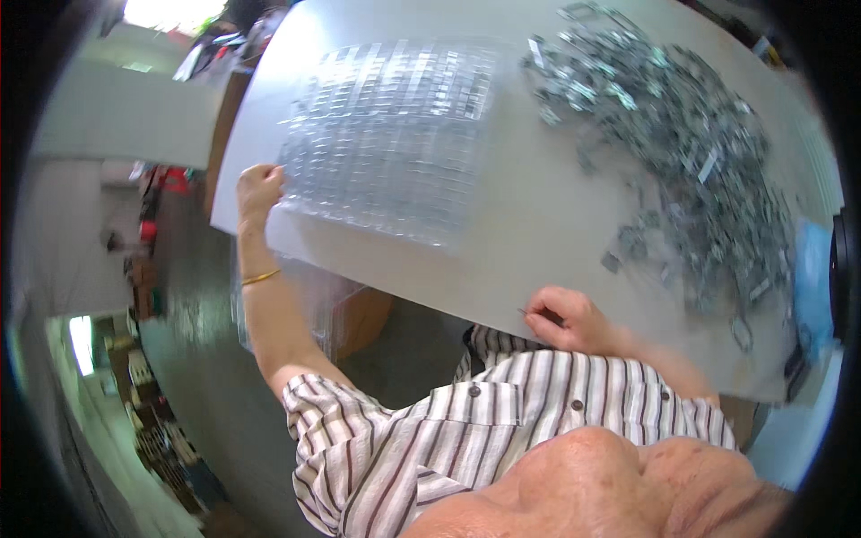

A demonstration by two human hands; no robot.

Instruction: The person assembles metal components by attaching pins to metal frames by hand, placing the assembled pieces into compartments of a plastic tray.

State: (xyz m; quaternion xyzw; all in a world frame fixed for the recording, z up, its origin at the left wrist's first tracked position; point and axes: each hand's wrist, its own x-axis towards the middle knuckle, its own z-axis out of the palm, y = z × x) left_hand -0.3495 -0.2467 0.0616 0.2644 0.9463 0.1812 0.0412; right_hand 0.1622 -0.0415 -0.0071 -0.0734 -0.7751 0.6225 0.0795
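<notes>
A clear plastic tray [386, 175] with rows of small compartments lies on the pale table [538, 215]; glare and blur hide what many compartments hold. My left hand [261, 186], with a yellow bangle on its wrist, is closed at the tray's left edge, fingertips against the rim. By the table's near edge my right hand [569, 318] is curled. A small thin dark piece [522, 311] sticks out from its pinched thumb and finger; its kind cannot be made out. To the right spreads a large heap of small flat grey metal pieces [691, 143].
Clear plastic trays [309, 300] and a brown cardboard box [366, 318] stand below the near table edge. Something blue [813, 287] sits at the table's right side. Various items [224, 40] lie beyond the far left corner. Shelved goods [161, 430] line the room at left.
</notes>
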